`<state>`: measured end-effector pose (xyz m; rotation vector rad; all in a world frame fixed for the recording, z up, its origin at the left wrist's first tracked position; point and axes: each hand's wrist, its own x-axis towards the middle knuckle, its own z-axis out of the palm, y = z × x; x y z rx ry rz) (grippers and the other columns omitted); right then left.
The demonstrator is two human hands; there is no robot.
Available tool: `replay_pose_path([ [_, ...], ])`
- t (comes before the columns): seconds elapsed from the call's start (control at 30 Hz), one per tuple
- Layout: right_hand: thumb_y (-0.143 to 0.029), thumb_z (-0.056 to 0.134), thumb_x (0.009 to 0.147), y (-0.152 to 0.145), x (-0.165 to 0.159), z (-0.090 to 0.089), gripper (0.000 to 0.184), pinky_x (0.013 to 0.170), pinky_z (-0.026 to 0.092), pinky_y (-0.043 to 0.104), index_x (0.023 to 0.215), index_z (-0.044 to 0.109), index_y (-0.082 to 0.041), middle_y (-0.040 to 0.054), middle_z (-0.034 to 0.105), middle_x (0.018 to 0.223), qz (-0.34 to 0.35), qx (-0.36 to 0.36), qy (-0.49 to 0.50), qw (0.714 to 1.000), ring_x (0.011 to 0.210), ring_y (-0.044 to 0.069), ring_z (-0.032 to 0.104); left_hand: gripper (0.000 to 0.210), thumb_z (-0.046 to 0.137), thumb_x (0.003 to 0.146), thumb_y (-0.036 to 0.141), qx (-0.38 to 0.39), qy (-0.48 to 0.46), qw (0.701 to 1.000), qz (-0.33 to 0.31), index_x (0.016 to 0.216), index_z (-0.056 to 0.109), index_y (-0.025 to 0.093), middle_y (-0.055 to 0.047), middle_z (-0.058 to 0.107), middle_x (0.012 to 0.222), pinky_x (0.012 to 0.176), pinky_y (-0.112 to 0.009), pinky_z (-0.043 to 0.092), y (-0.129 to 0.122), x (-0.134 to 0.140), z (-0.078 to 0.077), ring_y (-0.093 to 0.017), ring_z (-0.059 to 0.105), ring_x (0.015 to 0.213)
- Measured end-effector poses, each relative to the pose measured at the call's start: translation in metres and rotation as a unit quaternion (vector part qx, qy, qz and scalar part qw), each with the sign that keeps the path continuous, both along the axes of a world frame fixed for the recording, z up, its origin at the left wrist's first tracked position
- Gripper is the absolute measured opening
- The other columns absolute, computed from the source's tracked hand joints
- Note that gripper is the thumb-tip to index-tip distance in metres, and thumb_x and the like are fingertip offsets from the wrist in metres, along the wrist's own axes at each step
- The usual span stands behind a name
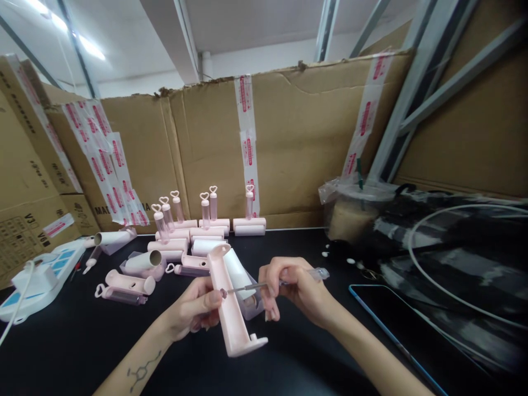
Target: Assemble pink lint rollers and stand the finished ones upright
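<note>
One power strip: white and blue, it lies at my far left, with a white charger plugged in it.
White paper rolls: one lies just beyond the strip, another nearer to me, the open core turned to the right.
Loose pink holder: it lies on the black table, just beside a clear handle with a heart-shaped loop.
Six pink lint rollers: these stand near the cardboard wall, their handles upright and their heart loops on top.
My left hand: it is grasping the pink roller shell by its edge, thumb and fingers pressed around the middle part.
Pink roller shell: I have it raised in front of me, tilted, the upper end leaning left and the lower end, with a small peg, to the right.
Screwdriver: its thin metal shaft goes almost level to the shell, and the tip is just beside my left fingertips; whether it sits in a screw, I cannot tell.
My right hand: it is clasping the screwdriver with bent fingers, and the clear handle end sticks out to the right.
Drink cup: plastic, with a dark green straw, near the wall.
Blue-edged device: it lies flat beside my right forearm, near a white cable.
</note>
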<state>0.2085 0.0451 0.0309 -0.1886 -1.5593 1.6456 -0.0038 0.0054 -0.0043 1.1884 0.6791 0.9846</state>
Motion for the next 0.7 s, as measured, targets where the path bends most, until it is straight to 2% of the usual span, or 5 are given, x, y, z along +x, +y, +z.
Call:
replay_pose_path([
  [0.2,-0.010,0.037,0.070,-0.002,-0.005,-0.003,0.020,0.034,0.044,0.024,0.056,0.051,-0.014,0.0030,0.060,0.049,0.001,-0.033,0.012,0.999,0.033,0.012,0.050,0.036,0.070,0.065,0.044,-0.052,-0.064,0.997,-0.004,0.069,0.051,0.013,0.007,0.041,0.046,0.028,-0.013,0.020,-0.001,0.006,-0.001,-0.001,0.029,0.032],
  [0.5,-0.010,0.036,0.070,0.000,-0.009,-0.011,0.022,0.034,0.045,0.023,0.053,0.049,-0.015,0.0019,0.058,0.046,0.016,-0.073,0.045,0.996,0.031,0.010,0.047,0.043,0.073,0.058,0.049,-0.090,-0.060,0.994,0.018,0.067,0.049,0.014,0.007,0.041,0.045,0.030,-0.013,0.020,-0.002,0.007,-0.001,-0.002,0.030,0.032],
  [0.57,-0.011,0.036,0.070,0.000,-0.008,-0.011,0.022,0.033,0.045,0.024,0.052,0.049,-0.015,0.0016,0.058,0.045,0.019,-0.085,0.037,0.996,0.030,0.010,0.046,0.042,0.073,0.060,0.048,-0.090,-0.054,0.994,0.000,0.068,0.049,0.014,0.007,0.041,0.045,0.030,-0.014,0.019,-0.003,0.006,-0.001,-0.002,0.030,0.032],
  [0.7,-0.011,0.034,0.068,-0.004,-0.006,-0.008,0.023,0.030,0.042,0.022,0.051,0.049,-0.015,0.0027,0.058,0.044,0.034,-0.097,0.008,0.995,0.027,0.010,0.046,0.040,0.070,0.063,0.048,-0.087,-0.018,0.993,-0.082,0.067,0.051,0.013,0.007,0.039,0.043,0.029,-0.014,0.017,-0.004,-0.001,-0.001,-0.001,0.028,0.031],
])
